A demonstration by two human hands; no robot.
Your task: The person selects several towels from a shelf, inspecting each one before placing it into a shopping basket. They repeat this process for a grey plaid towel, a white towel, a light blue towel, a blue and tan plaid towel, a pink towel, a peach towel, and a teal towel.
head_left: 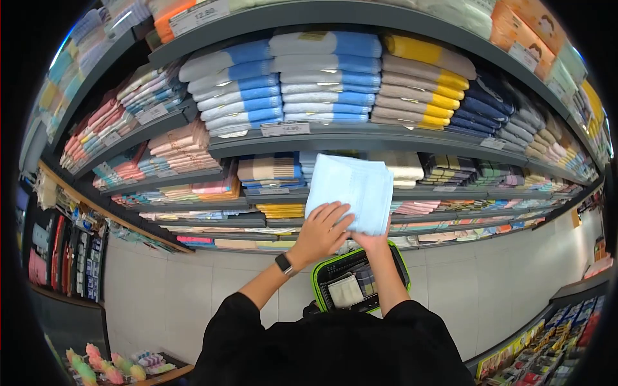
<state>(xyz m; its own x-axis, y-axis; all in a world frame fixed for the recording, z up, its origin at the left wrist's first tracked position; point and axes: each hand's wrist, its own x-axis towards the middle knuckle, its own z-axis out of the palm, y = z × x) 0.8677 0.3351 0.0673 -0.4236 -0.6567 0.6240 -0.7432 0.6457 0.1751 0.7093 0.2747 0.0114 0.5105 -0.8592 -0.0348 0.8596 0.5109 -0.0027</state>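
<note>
A folded light-blue towel [351,186], made of several layers, is held out in front of the shelves. My left hand [323,226], with a dark watch on its wrist, lies on the towel's lower left part, fingers spread over the cloth. My right hand [371,239] grips the towel's lower right edge from below, its fingers mostly hidden beneath. Under my forearms stands a black shopping basket with a green rim [403,264]. Inside it are a folded cream towel [346,291] and a dark checked cloth [365,281].
Ahead, a grey shelf [412,136] carries stacks of white-and-blue towels [329,80] and brown-and-yellow towels [418,83]. Lower shelves hold more folded towels. Displays stand to the left [64,257] and lower right [547,347], with tiled floor [476,276] between.
</note>
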